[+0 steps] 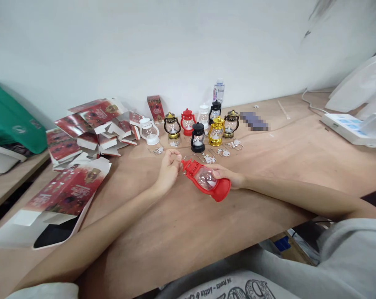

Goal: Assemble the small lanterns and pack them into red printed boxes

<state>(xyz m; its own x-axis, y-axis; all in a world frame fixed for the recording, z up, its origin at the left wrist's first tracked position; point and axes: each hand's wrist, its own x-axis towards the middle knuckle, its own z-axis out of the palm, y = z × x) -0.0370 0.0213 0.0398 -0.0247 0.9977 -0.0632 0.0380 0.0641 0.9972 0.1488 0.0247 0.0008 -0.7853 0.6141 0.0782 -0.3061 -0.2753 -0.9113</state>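
Note:
A small red lantern (203, 177) with a clear globe is tilted over the table, its top pointing left and its base to the right. My right hand (230, 176) is closed around its lower part, the thumb on the globe near the base. At the lantern's top, my left hand (170, 169) pinches a thin wire handle (184, 172); the fingertips partly hide it. Just beyond my hands stands a black lantern (198, 139), and flat metal pieces with bent wires (209, 158) lie in front of it.
Behind stand a white lantern (150, 132), a red lantern (187, 122), a gold lantern (216, 132) and several others, near a water bottle (219, 90). Red printed boxes (94, 118) pile up at left. A white power strip (352, 128) lies at right.

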